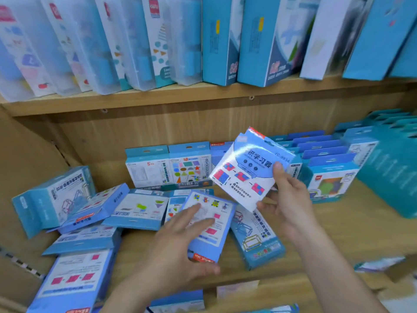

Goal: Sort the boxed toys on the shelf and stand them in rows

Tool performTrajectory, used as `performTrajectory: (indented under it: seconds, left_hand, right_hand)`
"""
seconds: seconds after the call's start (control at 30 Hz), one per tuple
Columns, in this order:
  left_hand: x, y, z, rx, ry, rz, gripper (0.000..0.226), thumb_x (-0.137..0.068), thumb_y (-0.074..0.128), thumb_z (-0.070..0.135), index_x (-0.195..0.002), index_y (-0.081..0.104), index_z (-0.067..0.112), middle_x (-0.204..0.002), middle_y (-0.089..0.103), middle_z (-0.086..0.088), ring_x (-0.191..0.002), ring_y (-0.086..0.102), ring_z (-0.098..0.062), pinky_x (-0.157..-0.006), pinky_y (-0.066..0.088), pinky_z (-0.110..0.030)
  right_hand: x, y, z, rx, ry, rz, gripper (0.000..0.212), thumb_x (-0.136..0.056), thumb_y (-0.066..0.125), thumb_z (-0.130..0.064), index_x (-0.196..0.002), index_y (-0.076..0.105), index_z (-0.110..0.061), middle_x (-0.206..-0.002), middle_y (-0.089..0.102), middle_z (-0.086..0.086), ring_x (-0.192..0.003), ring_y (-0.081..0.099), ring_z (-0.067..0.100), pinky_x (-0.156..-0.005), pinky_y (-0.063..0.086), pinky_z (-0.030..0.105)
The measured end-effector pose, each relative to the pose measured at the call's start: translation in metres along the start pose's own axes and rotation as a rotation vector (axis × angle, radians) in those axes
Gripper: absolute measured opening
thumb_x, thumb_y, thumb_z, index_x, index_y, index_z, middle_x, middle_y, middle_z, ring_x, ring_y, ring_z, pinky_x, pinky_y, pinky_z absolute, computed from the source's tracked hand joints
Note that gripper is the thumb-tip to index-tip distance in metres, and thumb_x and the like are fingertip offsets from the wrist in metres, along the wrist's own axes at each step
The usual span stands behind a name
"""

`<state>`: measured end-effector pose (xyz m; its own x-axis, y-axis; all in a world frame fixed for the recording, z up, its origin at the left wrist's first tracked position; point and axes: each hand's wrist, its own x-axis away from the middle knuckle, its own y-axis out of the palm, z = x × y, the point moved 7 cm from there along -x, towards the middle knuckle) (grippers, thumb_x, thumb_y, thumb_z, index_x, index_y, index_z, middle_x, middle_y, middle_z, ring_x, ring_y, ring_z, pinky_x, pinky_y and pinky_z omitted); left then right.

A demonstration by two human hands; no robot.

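My right hand (286, 199) holds a white-and-blue toy box (246, 170) tilted in the air above the wooden shelf (338, 227), thumb on its front face and fingers behind. My left hand (180, 240) lies with spread fingers on a flat blue box with pink squares (216, 227), thumb under its near end. Several blue boxes (140, 208) lie in a loose heap at the left. Two boxes (169, 168) stand upright at the back. A row of blue boxes (327, 168) stands at the right.
The upper shelf (158, 100) carries tall clear and blue boxes standing side by side. A big teal box (392, 177) stands at the far right. A box with a frame drawing (257, 238) lies flat beside my left hand. The shelf's side wall closes off the left.
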<state>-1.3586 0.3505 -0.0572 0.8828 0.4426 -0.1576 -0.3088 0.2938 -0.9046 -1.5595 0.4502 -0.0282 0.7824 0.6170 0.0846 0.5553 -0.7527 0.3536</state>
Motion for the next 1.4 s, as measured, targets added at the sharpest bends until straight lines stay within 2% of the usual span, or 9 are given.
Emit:
performTrajectory:
  seconds: [0.17, 0.4, 0.53, 0.7, 0.87, 1.03, 1.13, 1.23, 1.4]
  left_hand:
    - [-0.001, 0.020, -0.011, -0.183, 0.077, 0.038, 0.081, -0.061, 0.055, 0.068, -0.136, 0.033, 0.048, -0.146, 0.039, 0.017, -0.131, 0.034, -0.007, -0.089, 0.053, -0.035]
    - [0.002, 0.026, -0.017, -0.255, 0.067, 0.023, 0.115, -0.047, 0.085, 0.037, -0.142, 0.022, 0.051, -0.144, 0.044, 0.014, -0.129, 0.035, -0.005, -0.076, 0.058, -0.027]
    - [0.005, 0.023, -0.019, -0.265, 0.066, 0.084, 0.100, -0.049, 0.082, 0.030, -0.137, 0.035, 0.042, -0.141, 0.049, 0.013, -0.128, 0.036, -0.004, -0.069, 0.059, -0.026]
    - [0.010, 0.013, -0.023, -0.230, 0.024, 0.130, 0.071, -0.059, 0.056, 0.039, -0.129, 0.044, 0.039, -0.134, 0.056, 0.012, -0.123, 0.040, -0.004, -0.065, 0.057, -0.023]
    - [0.011, 0.010, -0.022, -0.242, -0.001, 0.066, 0.072, -0.057, 0.049, 0.057, -0.127, 0.048, 0.039, -0.134, 0.056, 0.012, -0.123, 0.042, -0.004, -0.071, 0.057, -0.032]
    - [0.009, -0.003, -0.016, -0.290, -0.105, -0.114, 0.080, -0.069, 0.021, 0.091, -0.120, 0.059, 0.044, -0.129, 0.059, 0.016, -0.116, 0.057, -0.005, -0.067, 0.056, -0.038]
    - [0.004, -0.022, -0.005, -0.418, -0.109, -0.180, 0.093, -0.058, -0.007, 0.093, -0.138, 0.025, 0.058, -0.155, 0.018, 0.021, -0.141, 0.029, -0.010, -0.102, 0.031, -0.062]
    - [-0.006, -0.044, 0.000, -0.400, -0.181, -0.236, 0.108, -0.045, -0.018, 0.090, -0.145, 0.000, 0.051, -0.157, -0.004, 0.021, -0.145, 0.006, -0.009, -0.117, 0.012, -0.042]
    - [-0.086, -0.063, 0.006, -0.364, -0.083, 0.066, 0.066, -0.090, 0.045, 0.058, -0.146, 0.015, 0.039, -0.149, 0.030, 0.008, -0.132, 0.037, -0.019, -0.100, 0.043, -0.039]
  right_hand:
    - [0.005, -0.013, -0.005, -0.139, 0.095, 0.020, 0.029, -0.094, 0.051, -0.038, -0.089, 0.064, -0.012, -0.066, 0.071, -0.002, -0.052, 0.066, 0.010, -0.038, 0.045, 0.019]
    - [0.008, -0.025, -0.014, -0.007, -0.007, 0.031, 0.029, -0.093, 0.049, -0.044, -0.087, 0.064, -0.019, -0.073, 0.072, -0.001, -0.061, 0.068, 0.012, -0.042, 0.045, 0.024]
    - [0.007, -0.029, -0.042, 0.129, -0.226, 0.071, 0.007, -0.094, 0.054, -0.028, -0.099, 0.054, -0.023, -0.097, 0.069, 0.002, -0.070, 0.070, 0.010, -0.042, 0.050, 0.028]
    - [-0.016, 0.020, -0.068, 0.541, -0.459, -0.193, 0.031, -0.092, 0.058, -0.009, -0.103, 0.047, -0.036, -0.100, 0.067, -0.003, -0.089, 0.066, 0.007, -0.058, 0.059, 0.030]
    - [-0.067, 0.053, -0.038, 0.904, -0.400, -0.432, 0.032, -0.092, 0.056, -0.008, -0.116, 0.050, -0.028, -0.110, 0.065, -0.005, -0.104, 0.060, 0.012, -0.084, 0.054, 0.041]
    - [-0.102, 0.047, -0.007, 1.275, -0.416, -0.365, 0.036, -0.087, 0.065, -0.012, -0.121, 0.055, -0.014, -0.118, 0.053, 0.000, -0.113, 0.052, 0.024, -0.096, 0.042, 0.035]
    - [-0.098, 0.043, -0.011, 1.618, -0.630, -0.094, 0.044, -0.082, 0.070, -0.024, -0.122, 0.057, -0.011, -0.122, 0.044, 0.004, -0.116, 0.038, 0.026, -0.093, 0.035, 0.038]
    - [-0.095, 0.040, -0.010, 1.674, -0.662, 0.006, 0.059, -0.080, 0.070, -0.024, -0.133, 0.047, -0.018, -0.130, 0.037, 0.006, -0.120, 0.028, 0.027, -0.091, 0.030, 0.041]
    - [-0.094, 0.031, -0.009, 1.707, -0.650, 0.006, 0.094, -0.075, 0.074, -0.028, -0.146, 0.013, -0.041, -0.146, 0.022, 0.006, -0.133, 0.020, 0.026, -0.093, 0.031, 0.048]
